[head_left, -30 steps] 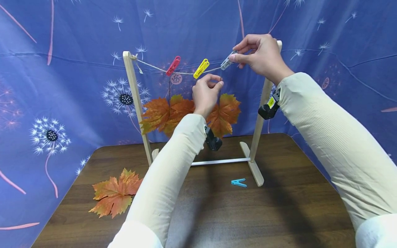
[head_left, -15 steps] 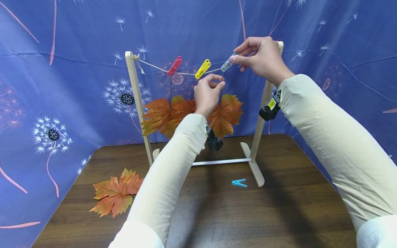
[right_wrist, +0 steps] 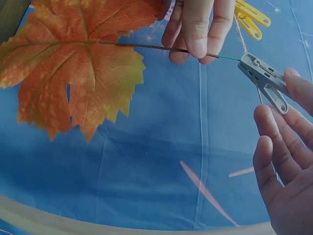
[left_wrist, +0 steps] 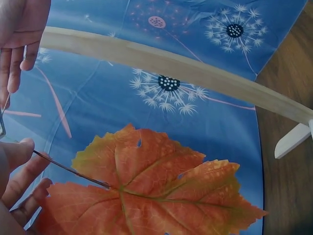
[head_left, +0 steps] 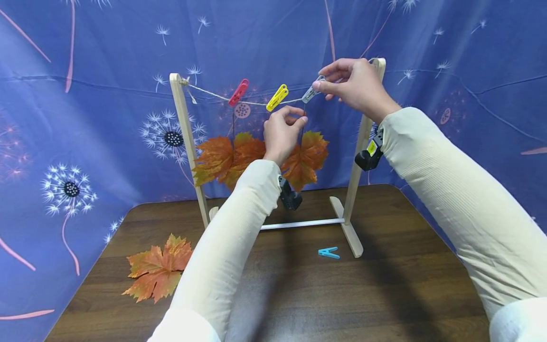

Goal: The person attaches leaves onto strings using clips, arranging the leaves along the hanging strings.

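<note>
My left hand (head_left: 282, 135) pinches the dark stem (right_wrist: 151, 47) of an orange maple leaf (head_left: 305, 159) between thumb and fingers. Above it, my right hand (head_left: 361, 90) holds the handle end of a grey clothespin (right_wrist: 261, 78), thumb on one handle and fingertips by the other. The clothespin's jaws sit at the string (right_wrist: 242, 36), and the thin green tip of the stem reaches them. To the left on the same string are a yellow clothespin (head_left: 277, 98) and a red clothespin (head_left: 238, 92). More leaves (head_left: 226, 156) hang below these.
The string runs between two wooden posts (head_left: 184, 123) joined low down by a white rod (head_left: 303, 223). On the brown table (head_left: 342, 304) lie a blue clothespin (head_left: 328, 252) at the right foot and another maple leaf (head_left: 160, 268) at the left. A blue dandelion-print cloth (head_left: 107, 118) hangs behind.
My right hand has come down slightly with the grey clothespin, and the string there sits a little lower. The left hand keeps its pinch on the stem.
</note>
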Demonstrator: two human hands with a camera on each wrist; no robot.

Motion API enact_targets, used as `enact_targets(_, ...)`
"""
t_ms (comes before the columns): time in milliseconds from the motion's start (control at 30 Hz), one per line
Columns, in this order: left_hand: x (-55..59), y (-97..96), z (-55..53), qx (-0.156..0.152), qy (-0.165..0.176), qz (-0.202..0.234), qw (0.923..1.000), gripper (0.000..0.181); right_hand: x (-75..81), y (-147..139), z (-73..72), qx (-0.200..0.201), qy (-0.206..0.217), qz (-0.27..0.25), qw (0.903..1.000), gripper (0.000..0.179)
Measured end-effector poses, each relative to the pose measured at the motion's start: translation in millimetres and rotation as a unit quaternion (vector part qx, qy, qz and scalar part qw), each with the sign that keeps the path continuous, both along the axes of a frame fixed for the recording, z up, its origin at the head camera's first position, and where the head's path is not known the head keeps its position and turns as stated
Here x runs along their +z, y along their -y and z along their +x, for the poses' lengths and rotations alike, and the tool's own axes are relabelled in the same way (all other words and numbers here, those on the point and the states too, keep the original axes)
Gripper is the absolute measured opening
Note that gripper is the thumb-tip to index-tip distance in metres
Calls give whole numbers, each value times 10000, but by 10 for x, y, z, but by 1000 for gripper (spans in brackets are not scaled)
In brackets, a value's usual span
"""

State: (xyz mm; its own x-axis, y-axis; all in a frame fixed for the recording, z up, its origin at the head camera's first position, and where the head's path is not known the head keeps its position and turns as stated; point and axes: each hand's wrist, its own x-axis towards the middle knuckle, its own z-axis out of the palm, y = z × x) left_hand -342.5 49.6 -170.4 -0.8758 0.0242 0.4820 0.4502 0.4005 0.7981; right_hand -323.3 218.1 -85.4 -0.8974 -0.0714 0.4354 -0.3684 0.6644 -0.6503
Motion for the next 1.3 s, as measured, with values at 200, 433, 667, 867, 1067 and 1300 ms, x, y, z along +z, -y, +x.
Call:
enact_targets(200, -6, 59, 37, -42, -51, -95, 9999, 20, 6, -16, 63, -38, 42, -87, 9999, 63)
enact_targets(433, 29, 133, 111, -165, -227, -224, 9994, 23, 22, 0, 128, -65, -28, -120, 9999, 62)
enact_targets(667, 29, 198, 165, -238, -497, -227, 9982, 22, -6, -19, 218, -86, -151, -49, 9998, 58)
enact_targets(867, -2, 276, 206, -320, -522, -146, 9980, 22, -101, -53, 321, -115, -302, 168, 9993, 56)
enact_targets(1067, -45, 348, 240, -480, -569, -63, 9972, 21, -268, -58, 384, -18, -409, 145, 9991, 53)
enact_targets(1300, -62, 378, 325, -734, -597, -100, 9955, 22, -464, -41, 460, 195, -404, 56, 9990, 51)
